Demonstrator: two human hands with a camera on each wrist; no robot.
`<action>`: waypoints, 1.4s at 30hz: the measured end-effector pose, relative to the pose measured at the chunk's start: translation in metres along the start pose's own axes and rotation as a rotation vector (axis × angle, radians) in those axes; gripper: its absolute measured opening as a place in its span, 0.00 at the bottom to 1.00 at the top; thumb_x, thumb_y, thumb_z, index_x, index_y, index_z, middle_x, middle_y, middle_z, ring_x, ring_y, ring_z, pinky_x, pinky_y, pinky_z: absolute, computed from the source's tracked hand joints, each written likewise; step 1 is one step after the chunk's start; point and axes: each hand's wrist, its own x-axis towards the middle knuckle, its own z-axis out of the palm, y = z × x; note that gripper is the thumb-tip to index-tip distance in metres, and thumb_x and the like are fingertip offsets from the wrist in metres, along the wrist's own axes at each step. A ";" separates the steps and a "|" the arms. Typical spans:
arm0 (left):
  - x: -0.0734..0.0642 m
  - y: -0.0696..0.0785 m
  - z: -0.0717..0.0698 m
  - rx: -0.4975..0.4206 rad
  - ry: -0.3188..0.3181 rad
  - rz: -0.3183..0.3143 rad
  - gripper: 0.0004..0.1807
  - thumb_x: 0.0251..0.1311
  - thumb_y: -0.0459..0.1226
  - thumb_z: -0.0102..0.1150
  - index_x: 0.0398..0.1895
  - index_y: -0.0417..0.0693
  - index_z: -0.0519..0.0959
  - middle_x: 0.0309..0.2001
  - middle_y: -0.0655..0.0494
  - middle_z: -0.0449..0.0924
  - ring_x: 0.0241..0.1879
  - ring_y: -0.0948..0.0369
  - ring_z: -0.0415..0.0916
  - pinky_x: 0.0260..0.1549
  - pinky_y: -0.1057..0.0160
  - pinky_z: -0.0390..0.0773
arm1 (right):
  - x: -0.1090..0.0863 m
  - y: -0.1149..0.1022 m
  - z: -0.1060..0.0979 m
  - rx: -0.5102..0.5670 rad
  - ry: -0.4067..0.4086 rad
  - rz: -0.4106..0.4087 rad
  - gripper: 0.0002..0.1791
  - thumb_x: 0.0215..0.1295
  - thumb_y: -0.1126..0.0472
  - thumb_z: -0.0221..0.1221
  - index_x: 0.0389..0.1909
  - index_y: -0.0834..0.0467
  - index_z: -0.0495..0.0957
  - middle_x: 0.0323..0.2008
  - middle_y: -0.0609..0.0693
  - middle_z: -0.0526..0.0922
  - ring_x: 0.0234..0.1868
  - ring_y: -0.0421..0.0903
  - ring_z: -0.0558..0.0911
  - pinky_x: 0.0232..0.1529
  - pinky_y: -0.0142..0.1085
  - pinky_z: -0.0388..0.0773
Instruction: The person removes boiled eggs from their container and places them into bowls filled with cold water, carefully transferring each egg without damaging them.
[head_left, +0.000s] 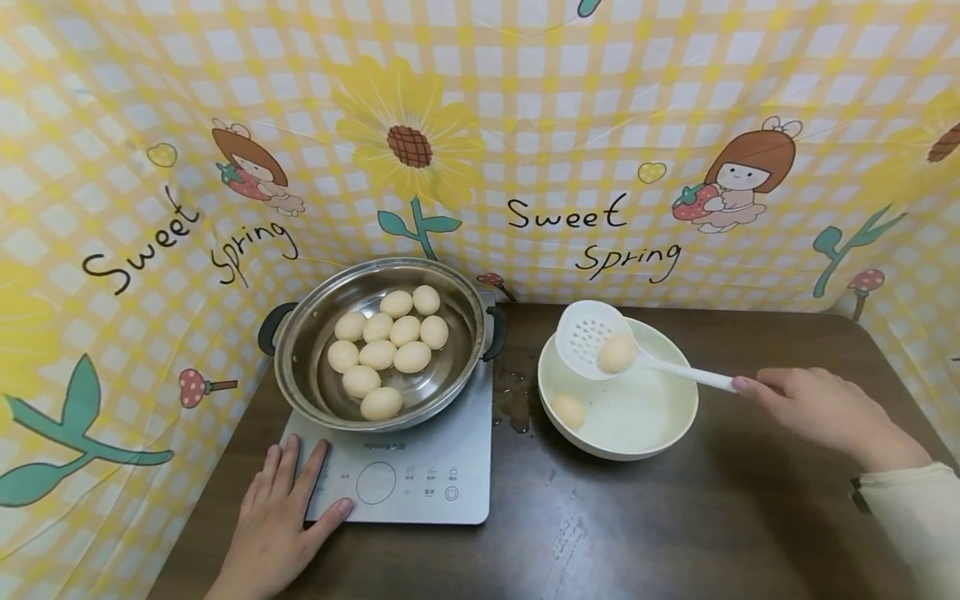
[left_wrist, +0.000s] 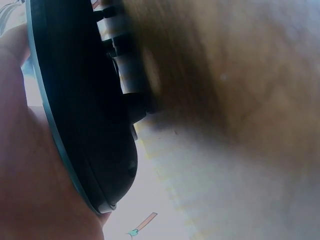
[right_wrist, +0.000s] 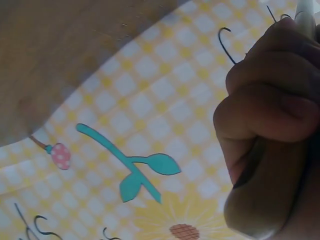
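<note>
My right hand [head_left: 832,412] grips the handle of a white slotted skimmer [head_left: 585,337]; in the right wrist view its fingers [right_wrist: 270,75] curl round the handle. One egg [head_left: 617,353] lies in the skimmer's head, which is held over the left part of a pale bowl [head_left: 645,421]. Inside that bowl, a second egg [head_left: 568,411] sits at the near left. My left hand [head_left: 273,508] rests with spread fingers on the left edge of a silver induction cooker [head_left: 420,492]. The left wrist view shows the cooker's dark underside [left_wrist: 85,100] from the side.
A steel pot [head_left: 307,375] with black side handles stands on the cooker and holds several eggs [head_left: 377,355]. Spilled water [head_left: 514,404] wets the dark table [head_left: 675,517] between cooker and bowl. A yellow checked cloth [head_left: 525,100] hangs behind and at the sides.
</note>
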 end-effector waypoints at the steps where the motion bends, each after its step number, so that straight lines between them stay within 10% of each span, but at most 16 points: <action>1: 0.000 0.000 0.000 0.000 0.000 -0.001 0.47 0.67 0.59 0.59 0.81 0.47 0.53 0.78 0.30 0.39 0.77 0.37 0.32 0.66 0.30 0.43 | -0.001 0.002 0.002 0.001 0.001 0.003 0.26 0.76 0.34 0.44 0.30 0.49 0.73 0.19 0.45 0.65 0.22 0.44 0.66 0.20 0.40 0.58; 18: 0.001 -0.001 0.000 -0.012 -0.007 -0.008 0.47 0.67 0.59 0.58 0.81 0.47 0.53 0.78 0.30 0.39 0.77 0.36 0.32 0.66 0.29 0.42 | -0.014 -0.006 0.011 -0.111 0.086 -0.013 0.24 0.76 0.36 0.48 0.26 0.48 0.70 0.18 0.43 0.64 0.20 0.44 0.66 0.17 0.41 0.60; 42: 0.000 -0.001 0.002 0.004 0.027 0.013 0.47 0.67 0.59 0.59 0.80 0.46 0.54 0.78 0.30 0.41 0.77 0.36 0.34 0.65 0.29 0.45 | -0.022 -0.014 0.007 -0.083 0.522 -0.228 0.13 0.60 0.67 0.69 0.32 0.55 0.73 0.19 0.40 0.64 0.19 0.38 0.62 0.18 0.38 0.60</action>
